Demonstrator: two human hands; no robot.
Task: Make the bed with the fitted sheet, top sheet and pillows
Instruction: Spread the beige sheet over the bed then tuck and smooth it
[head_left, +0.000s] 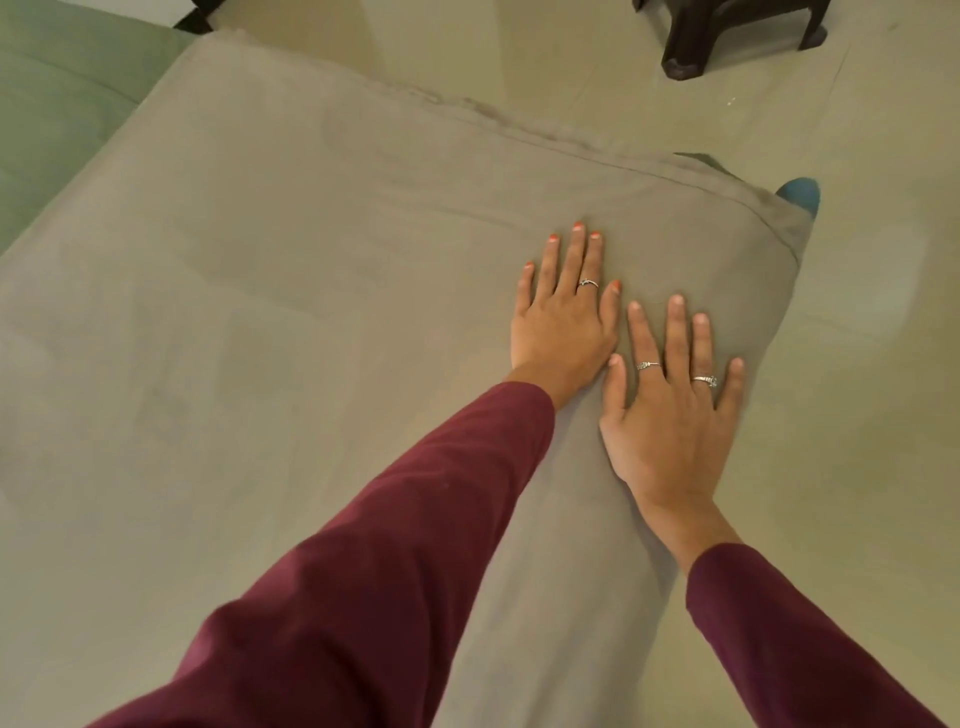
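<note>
Both hands flat, fingers straight, gripping nothing: right hand (670, 410) nearer, left hand (563, 317) just beyond, side by side pressing the grey sheet (260, 312) near the bed's far right corner. Risk: pushing too hard drags the hem (571, 140) off that corner, baring the green sheet (57, 98) further

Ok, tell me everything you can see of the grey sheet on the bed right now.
The grey sheet looks like thin matte woven cloth, spread mostly smooth over the bed with faint creases. A stitched hem runs along its far edge, and it drapes over the near right corner, where something blue pokes out. Both hands press flat on it near that corner: left hand, right hand. Green bedding shows beyond it.
</note>
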